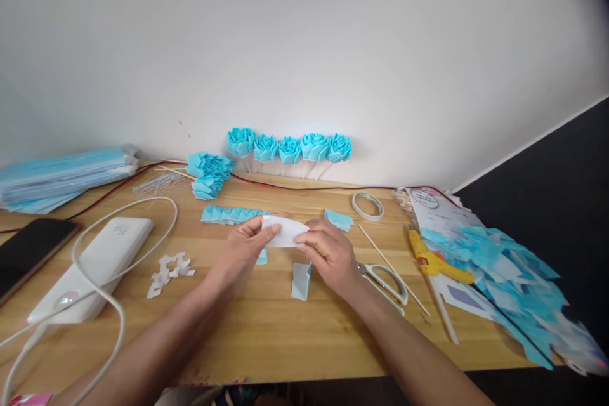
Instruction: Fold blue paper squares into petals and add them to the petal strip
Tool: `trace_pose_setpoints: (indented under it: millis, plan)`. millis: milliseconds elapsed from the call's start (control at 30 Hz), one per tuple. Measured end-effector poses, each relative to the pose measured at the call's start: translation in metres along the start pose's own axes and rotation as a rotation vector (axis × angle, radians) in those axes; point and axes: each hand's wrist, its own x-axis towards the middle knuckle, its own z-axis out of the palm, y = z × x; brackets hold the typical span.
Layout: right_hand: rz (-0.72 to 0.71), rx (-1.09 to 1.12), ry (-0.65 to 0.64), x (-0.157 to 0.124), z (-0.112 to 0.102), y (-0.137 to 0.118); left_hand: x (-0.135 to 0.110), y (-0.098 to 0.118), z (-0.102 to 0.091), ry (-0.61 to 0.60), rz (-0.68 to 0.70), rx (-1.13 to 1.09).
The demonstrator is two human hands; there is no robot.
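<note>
Two bare hands of ours are raised over the light brown wooden table (266,342), and both are occupied with one thing. The left hand (247,240) pinches the left end of a white, roughly rectangular piece of thin sheet (286,233) between the thumb and the fingers, and the right hand (330,250) grasps its right end in the same way. The piece is therefore stretched between our hands, in front of us and above the table.

Below the right hand, a small pale blue folded piece (299,284) lies on the wood. Beyond the left hand we see a light blue pleated strip (233,214). To the right are the scissors with pale handles (383,287) (the blades are partly hidden by our right hand) and, just beside them, a thin wooden stick (394,270). Five bright blue layered flowers (289,150) stand in a row by the wall (295,44).
</note>
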Motion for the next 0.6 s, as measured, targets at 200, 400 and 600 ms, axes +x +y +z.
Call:
trace_pose_setpoints:
  millis: [200,400,600]
  plan:
    - [0.286,0.176,-0.004,-0.001,0.004,-0.004,0.0,0.001,-0.002,0.01,0.006,0.083]
    - [0.537,0.356,0.032,-0.005,0.01,0.0,0.0,-0.003,-0.003,0.001,-0.017,0.108]
    - [0.571,0.366,0.037,-0.004,0.009,0.0,-0.002,0.002,-0.003,0.011,0.053,0.252]
